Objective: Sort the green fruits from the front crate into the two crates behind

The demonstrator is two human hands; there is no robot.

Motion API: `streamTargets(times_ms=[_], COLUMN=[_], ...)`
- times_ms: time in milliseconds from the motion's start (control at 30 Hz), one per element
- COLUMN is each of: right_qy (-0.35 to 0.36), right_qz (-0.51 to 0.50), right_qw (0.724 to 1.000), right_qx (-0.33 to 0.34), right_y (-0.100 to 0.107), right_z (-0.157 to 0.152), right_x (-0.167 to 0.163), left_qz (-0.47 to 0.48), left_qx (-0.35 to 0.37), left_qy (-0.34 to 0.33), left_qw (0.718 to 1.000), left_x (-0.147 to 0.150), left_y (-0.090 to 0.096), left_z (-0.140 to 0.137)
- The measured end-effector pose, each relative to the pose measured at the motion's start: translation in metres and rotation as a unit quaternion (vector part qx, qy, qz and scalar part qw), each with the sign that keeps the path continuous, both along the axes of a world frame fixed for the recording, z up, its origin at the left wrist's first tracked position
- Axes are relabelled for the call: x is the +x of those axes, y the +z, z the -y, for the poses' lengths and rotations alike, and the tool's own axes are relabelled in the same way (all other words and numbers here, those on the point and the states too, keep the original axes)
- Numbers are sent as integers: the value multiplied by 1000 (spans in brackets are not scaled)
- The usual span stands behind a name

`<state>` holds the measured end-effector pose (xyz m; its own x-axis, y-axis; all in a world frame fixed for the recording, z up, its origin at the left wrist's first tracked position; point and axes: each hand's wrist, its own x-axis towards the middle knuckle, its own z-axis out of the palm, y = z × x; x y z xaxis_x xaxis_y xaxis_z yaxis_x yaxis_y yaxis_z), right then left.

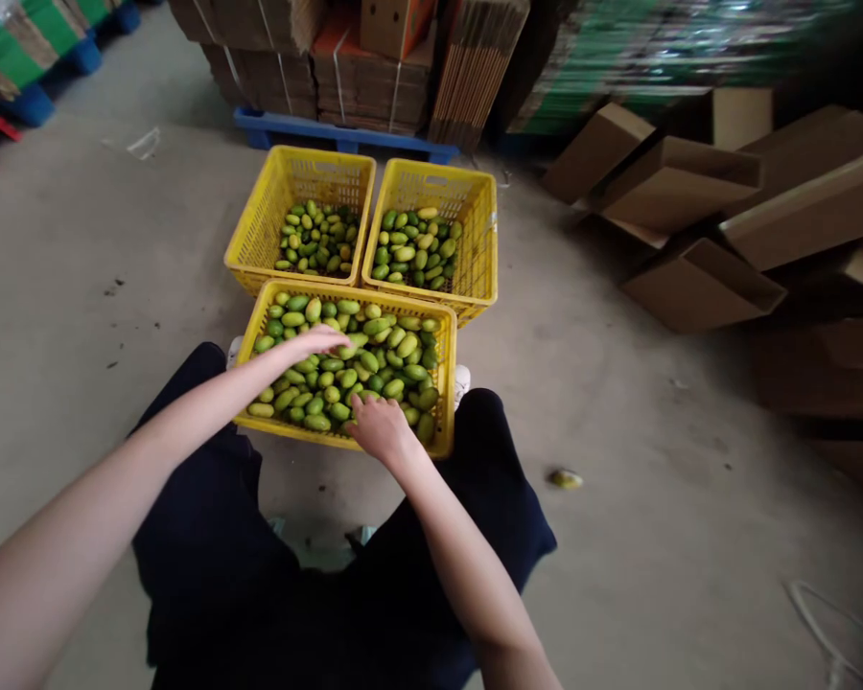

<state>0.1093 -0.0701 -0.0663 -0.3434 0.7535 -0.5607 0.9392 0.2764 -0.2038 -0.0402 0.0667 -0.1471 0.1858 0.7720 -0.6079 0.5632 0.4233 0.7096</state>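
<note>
A yellow plastic crate (452,383) stands between my knees, its inside covered with small oval green-to-yellow fruits (369,361); their exact kind I cannot make out. My left hand (322,339) reaches over the upper left of the heap, palm down, fingers stretched out and touching or just above the fruit. Near the crate's front side, my right hand (383,425) rests on the fruits with its fingers slightly apart. No fruit shows clearly gripped in either hand, though the undersides of both are hidden.
Behind stand a left yellow crate (248,235) and a right yellow crate (490,259), each partly filled with similar fruits. One blurred fruit (565,478) lies on the floor at right. Open cardboard boxes (697,278) pile up there. Bundled cardboard (374,91) sits on a blue pallet (345,134).
</note>
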Motion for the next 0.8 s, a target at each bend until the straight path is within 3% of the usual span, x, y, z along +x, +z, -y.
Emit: streamTargets(times_ms=[67,167,233,333,433,533,633,800], right_qy=[13,32,37,34,19,-21,-64,-110], right_qz=[0,7,16,36,67,103,119,95], right_qw=[1000,999,998,996,992,993,991,988], right_qx=[-1,-22,-43,-79,-104,-56,25,56], right_y=[-2,-11,-19,-35,-56,-79,-100,-128], right_z=[1,4,3,-8,-38,-80,-114,-130], right_x=[-3,-7,-9,-8,2,20,41,65], left_qz=[110,334,415,483,525,536,519,479], left_qx=[-56,-137,-128,-117,-132,-111,-89,-86], left_qy=[64,147,202,278,306,316,326,333], left_qw=[990,921,878,822,784,775,785,808], left_x=[-23,-46,-52,-55,-55,-56,-53,-48], left_y=[30,74,95,109,114,114,113,109], left_z=[4,22,36,47,44,36,35,37])
